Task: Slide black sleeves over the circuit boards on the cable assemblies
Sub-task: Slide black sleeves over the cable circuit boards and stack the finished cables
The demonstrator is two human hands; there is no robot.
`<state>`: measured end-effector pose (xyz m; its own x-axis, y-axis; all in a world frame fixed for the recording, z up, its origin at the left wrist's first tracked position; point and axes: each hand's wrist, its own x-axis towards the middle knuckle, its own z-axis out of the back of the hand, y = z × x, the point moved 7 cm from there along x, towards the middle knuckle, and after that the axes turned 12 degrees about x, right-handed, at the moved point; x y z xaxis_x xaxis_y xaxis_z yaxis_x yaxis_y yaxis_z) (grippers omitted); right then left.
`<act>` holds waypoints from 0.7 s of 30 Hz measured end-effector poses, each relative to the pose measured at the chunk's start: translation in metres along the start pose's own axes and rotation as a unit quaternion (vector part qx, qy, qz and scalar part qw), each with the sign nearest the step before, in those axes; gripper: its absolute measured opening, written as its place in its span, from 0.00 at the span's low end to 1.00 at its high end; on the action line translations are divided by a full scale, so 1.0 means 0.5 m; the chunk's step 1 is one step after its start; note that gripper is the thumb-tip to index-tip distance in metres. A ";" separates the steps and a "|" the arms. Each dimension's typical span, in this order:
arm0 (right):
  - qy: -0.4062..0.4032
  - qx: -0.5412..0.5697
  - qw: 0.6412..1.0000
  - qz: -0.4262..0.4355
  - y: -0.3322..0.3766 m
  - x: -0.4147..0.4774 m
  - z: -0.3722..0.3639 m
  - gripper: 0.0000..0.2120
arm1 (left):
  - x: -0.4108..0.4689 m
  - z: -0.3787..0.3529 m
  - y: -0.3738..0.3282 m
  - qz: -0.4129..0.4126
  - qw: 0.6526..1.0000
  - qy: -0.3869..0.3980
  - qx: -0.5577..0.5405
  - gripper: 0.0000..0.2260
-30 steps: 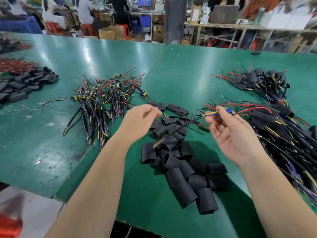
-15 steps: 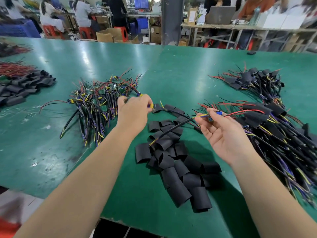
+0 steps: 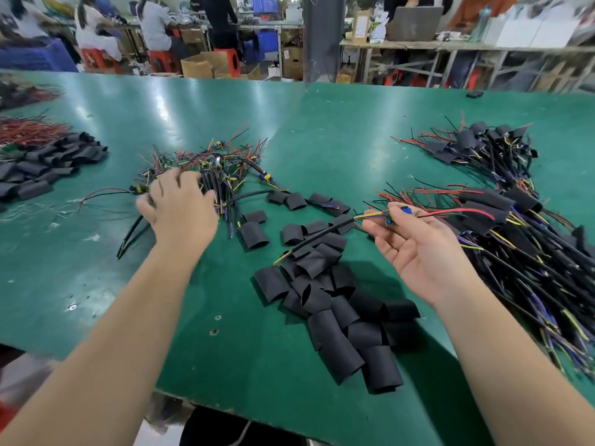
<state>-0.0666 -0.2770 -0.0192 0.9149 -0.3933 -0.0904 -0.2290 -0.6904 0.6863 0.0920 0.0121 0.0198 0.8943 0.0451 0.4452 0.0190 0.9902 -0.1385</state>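
My right hand (image 3: 415, 249) pinches one cable assembly (image 3: 325, 235) near its blue connector, palm up; its black cable hangs down-left over a heap of loose black sleeves (image 3: 341, 310). Red leads stick out to the right of my fingers. My left hand (image 3: 180, 207) reaches into the pile of unsleeved cable assemblies (image 3: 212, 175) at the left, fingers curled over the wires; whether it grips one is hidden by the hand's back. A pile of sleeved assemblies (image 3: 515, 233) lies at the right.
The green table (image 3: 322, 130) stretches far back. A second sleeve heap (image 3: 42, 169) and red wires (image 3: 29, 128) lie at the far left. Another sleeved bundle (image 3: 479, 146) sits back right. The table's front edge runs below my forearms. People work at benches behind.
My left hand has let go near the held cable and moved left into the unsleeved pile. My right hand still holds the same cable, hardly moved.
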 end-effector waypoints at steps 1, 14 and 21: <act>0.006 -0.004 1.000 0.001 0.000 -0.003 -0.005 0.04 | -0.011 0.003 -0.019 -0.016 0.999 0.015 -0.034 0.16; 0.063 -0.092 0.992 0.054 -0.008 -0.024 -0.038 0.09 | -0.186 0.118 -0.310 -0.389 0.871 0.018 -0.299 0.10; 0.078 -0.586 0.786 0.181 -0.018 -0.044 -0.068 0.05 | -0.139 0.072 -0.228 -0.263 0.947 -0.075 -0.168 0.09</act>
<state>-0.0732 -0.2413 0.0010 0.9112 -0.2927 0.2900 -0.1035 0.5187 0.8487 0.0117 -0.0992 0.0365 0.6483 -0.3984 0.6488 0.6079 0.7840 -0.1259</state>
